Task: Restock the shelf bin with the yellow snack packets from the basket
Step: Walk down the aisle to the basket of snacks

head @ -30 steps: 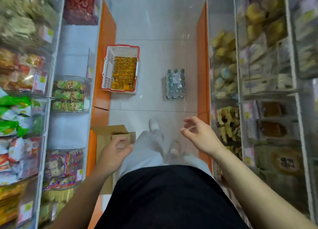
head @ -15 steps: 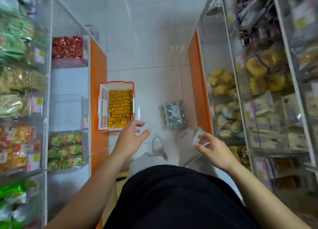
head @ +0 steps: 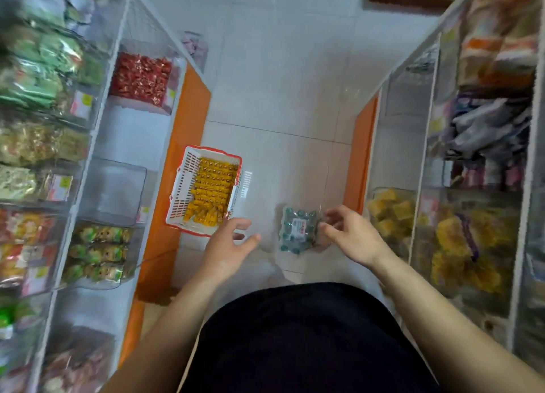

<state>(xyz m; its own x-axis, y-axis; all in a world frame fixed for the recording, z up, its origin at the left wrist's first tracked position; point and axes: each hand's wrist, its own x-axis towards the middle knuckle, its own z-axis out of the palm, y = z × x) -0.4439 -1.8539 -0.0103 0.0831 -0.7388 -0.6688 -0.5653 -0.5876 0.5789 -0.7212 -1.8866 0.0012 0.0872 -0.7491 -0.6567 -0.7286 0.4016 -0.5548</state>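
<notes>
Basket (head: 180, 192) of yellow packets (head: 211, 192) on floor (head: 280, 156) — beside orange base (head: 156, 245); bottle pack (head: 296, 230) near.

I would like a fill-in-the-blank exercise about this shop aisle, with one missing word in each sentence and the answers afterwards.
1. The yellow snack packets lie in a white basket with a ___ rim.
2. The basket stands on the tiled ___.
3. The shrink-wrapped pack of bottles lies to the basket's ___ side.
4. The left hand and the right hand both hold ___.

Answers: red; floor; right; nothing.
</notes>
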